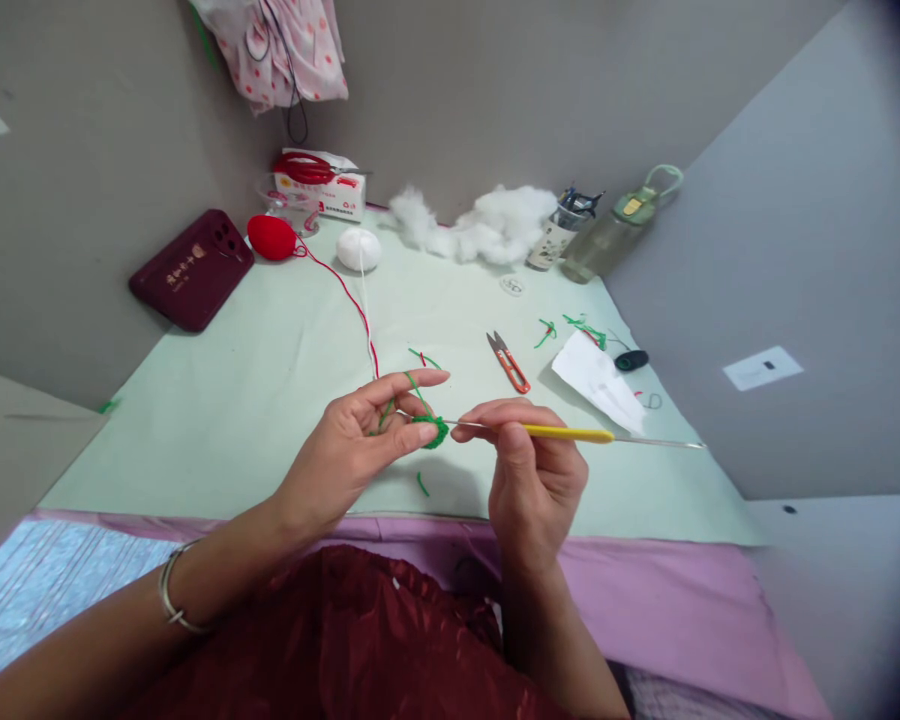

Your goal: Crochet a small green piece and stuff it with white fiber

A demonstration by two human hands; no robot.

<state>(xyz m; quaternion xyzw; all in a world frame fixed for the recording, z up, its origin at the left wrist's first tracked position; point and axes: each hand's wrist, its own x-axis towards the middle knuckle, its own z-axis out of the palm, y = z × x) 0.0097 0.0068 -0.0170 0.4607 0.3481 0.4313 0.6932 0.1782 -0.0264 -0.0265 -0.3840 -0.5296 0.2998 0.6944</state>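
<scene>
My left hand (360,440) pinches a small green crochet piece (433,431) between thumb and fingers, with green yarn (414,385) looped over the raised index finger. My right hand (529,470) grips a yellow-handled crochet hook (570,433), its metal tip reaching into the green piece. Both hands hover above the pale green table top (232,400), near its front edge.
Red snips (508,361), white paper (598,378), green yarn scraps (585,328) and a small dark object (631,360) lie to the right. At the back are a red yarn ball (271,237), white ball (358,249), stuffing (480,224), two bottles (615,228), tissue box (321,186) and maroon case (192,266).
</scene>
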